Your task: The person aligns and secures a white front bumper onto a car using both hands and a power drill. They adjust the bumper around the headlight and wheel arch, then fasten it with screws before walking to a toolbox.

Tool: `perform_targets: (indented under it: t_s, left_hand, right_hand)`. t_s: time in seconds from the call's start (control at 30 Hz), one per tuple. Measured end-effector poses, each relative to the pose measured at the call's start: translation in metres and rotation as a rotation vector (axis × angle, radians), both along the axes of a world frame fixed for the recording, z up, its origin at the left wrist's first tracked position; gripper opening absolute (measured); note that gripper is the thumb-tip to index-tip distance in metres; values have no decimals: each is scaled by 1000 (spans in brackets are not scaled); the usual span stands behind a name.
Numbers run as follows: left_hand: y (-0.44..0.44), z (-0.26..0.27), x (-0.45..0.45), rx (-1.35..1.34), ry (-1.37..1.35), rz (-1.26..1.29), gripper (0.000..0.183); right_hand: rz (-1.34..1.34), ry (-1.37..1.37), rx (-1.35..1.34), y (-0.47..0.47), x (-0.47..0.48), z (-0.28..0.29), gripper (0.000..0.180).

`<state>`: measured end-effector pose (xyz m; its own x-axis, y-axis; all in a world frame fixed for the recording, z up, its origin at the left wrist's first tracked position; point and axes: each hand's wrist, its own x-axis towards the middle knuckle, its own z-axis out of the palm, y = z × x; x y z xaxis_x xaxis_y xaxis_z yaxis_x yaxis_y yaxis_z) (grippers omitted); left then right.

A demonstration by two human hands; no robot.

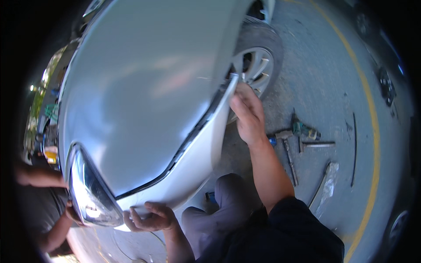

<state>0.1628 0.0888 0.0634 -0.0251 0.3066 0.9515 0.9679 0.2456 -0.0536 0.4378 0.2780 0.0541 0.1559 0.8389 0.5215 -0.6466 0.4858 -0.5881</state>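
A white bumper cover (197, 154) runs along the corner of a silver-white car body panel (148, 98), with a dark gap (184, 149) between the two. My right hand (248, 115), slightly blurred, grips the cover's end edge beside the wheel arch. Below the car lamp (93, 194), my left hand (153, 218) rests its spread, bent fingers against the cover's lower corner. The lamp has a clear, shiny lens. At the left, another person's hand (74, 212) touches its outer side. The cover's inner side is hidden.
A wheel (256, 65) stands just beyond my right hand. On the floor at right lie a green power tool (304, 130), a hammer (317, 144), a dark rod (354, 149) and clear plastic wrap (329, 180). A yellow line (373, 125) curves past them. My bent knee (230, 187) is under the cover.
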Motion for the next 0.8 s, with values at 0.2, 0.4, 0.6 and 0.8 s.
perform_targets:
  t_s: [0.2, 0.4, 0.6, 0.8]
  left_hand:
    - [4, 2, -3, 28, 84, 46, 48]
    - [6, 1, -10, 73, 104, 13, 48]
    - [6, 1, -10, 68, 104, 14, 45]
    - [7, -1, -9, 81, 80, 32, 44]
  right_hand:
    - [332, 94, -77, 16, 1, 3, 24]
    - [35, 125, -103, 10, -21, 0, 29]
    - [-14, 175, -70, 15, -28, 4, 26]
    - [46, 230, -54, 18, -31, 4, 25]
